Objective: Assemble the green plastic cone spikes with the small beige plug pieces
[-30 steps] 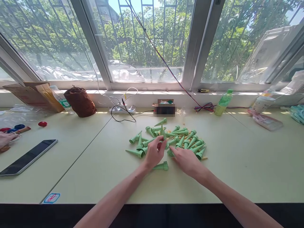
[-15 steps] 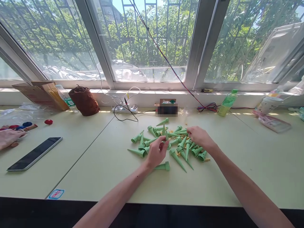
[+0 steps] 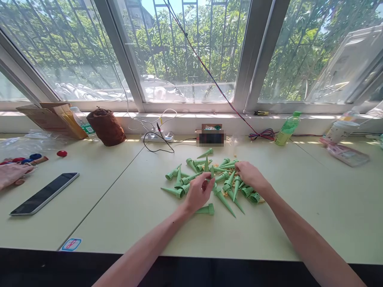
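Note:
A heap of green cone-shaped plastic spikes [image 3: 191,177] lies in the middle of the pale table [image 3: 125,207], with small yellow bits among them. My left hand [image 3: 198,194] is curled at the heap's near edge, fingers pinched around a small red piece and a green part. One green spike [image 3: 206,209] lies just under that hand. My right hand [image 3: 250,175] rests on the right side of the heap, fingers bent down among the spikes; what they hold is hidden.
A black phone [image 3: 44,193] lies at the left. Another person's hand [image 3: 12,173] rests at the far left by red and blue caps [image 3: 62,153]. A brown pouch [image 3: 107,126], cardboard box [image 3: 50,118], power strip with cables [image 3: 157,137], green bottle [image 3: 287,128] and cup [image 3: 341,130] line the windowsill.
My right hand moved from the near side of the heap up to its right side, and some spikes were pushed toward me. My left hand stayed in place.

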`<state>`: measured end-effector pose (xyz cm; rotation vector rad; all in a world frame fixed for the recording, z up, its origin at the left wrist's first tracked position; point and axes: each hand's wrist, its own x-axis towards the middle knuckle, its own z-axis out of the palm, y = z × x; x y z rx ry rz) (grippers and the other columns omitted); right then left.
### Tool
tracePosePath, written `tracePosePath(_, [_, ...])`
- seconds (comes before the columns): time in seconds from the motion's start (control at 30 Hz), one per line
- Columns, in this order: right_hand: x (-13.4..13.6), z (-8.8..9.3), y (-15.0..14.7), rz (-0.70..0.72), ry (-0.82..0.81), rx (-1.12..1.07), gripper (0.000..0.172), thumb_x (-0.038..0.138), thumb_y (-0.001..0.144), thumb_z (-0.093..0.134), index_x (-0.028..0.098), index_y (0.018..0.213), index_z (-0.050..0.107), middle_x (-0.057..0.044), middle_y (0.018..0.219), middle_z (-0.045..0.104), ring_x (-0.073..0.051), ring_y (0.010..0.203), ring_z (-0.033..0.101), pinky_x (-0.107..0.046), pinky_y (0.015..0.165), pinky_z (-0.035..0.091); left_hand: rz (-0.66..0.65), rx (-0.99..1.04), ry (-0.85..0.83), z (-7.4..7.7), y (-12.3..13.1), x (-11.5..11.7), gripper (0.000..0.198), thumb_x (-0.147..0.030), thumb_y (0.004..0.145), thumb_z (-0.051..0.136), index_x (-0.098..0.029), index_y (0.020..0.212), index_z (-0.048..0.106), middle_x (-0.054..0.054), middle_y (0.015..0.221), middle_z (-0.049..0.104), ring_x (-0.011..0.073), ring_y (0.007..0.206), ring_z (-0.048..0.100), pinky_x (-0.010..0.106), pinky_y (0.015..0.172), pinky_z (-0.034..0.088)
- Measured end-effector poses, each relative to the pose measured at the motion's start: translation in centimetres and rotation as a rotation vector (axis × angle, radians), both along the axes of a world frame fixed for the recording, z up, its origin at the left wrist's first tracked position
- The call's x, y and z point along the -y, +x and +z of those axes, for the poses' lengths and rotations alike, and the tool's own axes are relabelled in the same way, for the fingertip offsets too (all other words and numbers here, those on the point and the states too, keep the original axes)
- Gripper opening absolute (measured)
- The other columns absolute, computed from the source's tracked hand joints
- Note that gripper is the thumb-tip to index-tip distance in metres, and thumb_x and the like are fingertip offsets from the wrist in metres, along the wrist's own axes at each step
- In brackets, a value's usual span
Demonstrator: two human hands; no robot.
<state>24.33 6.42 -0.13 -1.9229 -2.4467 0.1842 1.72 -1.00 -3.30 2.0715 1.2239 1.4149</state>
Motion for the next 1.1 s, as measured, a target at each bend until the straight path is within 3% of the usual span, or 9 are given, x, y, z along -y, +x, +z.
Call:
tracePosePath(0.3, [0.4,0.2,0.3,0.060,0.018,-0.039,0.014,0.008,0.088,0.049,0.018,0.083,0.058,-0.005,0.087,0.060,-0.016,0.074,0.055,-0.024,0.058,0.029,-0.023,-0.039,0.010,-1.0,-0.2,-0.2,0.016,-0.033,0.095,0.052,-0.018,0.095,0.059,0.000,0.072,0.062,0.0079,0.050,0.048,0.019,0.047,0.037])
tracePosePath(0.5, [0.8,0.2,0.6,0.111,0.039,-0.022,0.017,0.013,0.091,0.046,0.017,0.083,0.060,-0.004,0.083,0.056,-0.015,0.068,0.051,-0.025,0.058,0.029,-0.028,-0.035,0.003,-0.7,-0.2,-0.1,0.017,-0.033,0.096,0.052,-0.018,0.095,0.059,0.000,0.072,0.061,0.0072,0.049,0.046,0.018,0.045,0.035])
tracePosePath(0.77, [1.7,1.0,0.7,0.128,0.040,-0.007,0.027,0.005,0.087,0.041,0.018,0.093,0.064,-0.004,0.086,0.056,-0.014,0.068,0.050,-0.024,0.060,0.030,-0.023,-0.032,0.012,-0.4,-0.1,0.0,0.017,-0.033,0.096,0.052,-0.018,0.094,0.057,-0.001,0.071,0.060,0.0070,0.049,0.045,0.018,0.046,0.035])
tracePosePath(0.97, [3.8,2.5,-0.4,0.204,0.095,-0.212,0.038,0.004,0.089,0.042,0.023,0.115,0.062,-0.003,0.089,0.056,-0.014,0.072,0.052,-0.022,0.066,0.035,0.001,-0.021,-0.002,0.2,0.1,0.2,0.019,-0.035,0.096,0.050,-0.017,0.093,0.058,0.000,0.070,0.061,0.0071,0.048,0.046,0.018,0.044,0.035])
tracePosePath(1.1, [5.1,1.8,-2.5,0.241,0.143,-0.386,0.036,0.006,0.090,0.042,0.020,0.116,0.062,-0.006,0.093,0.059,-0.016,0.079,0.056,-0.025,0.074,0.041,0.019,-0.017,-0.013,0.4,0.1,0.3,0.019,-0.035,0.096,0.050,-0.017,0.095,0.058,-0.001,0.067,0.060,0.0078,0.048,0.048,0.018,0.045,0.036])
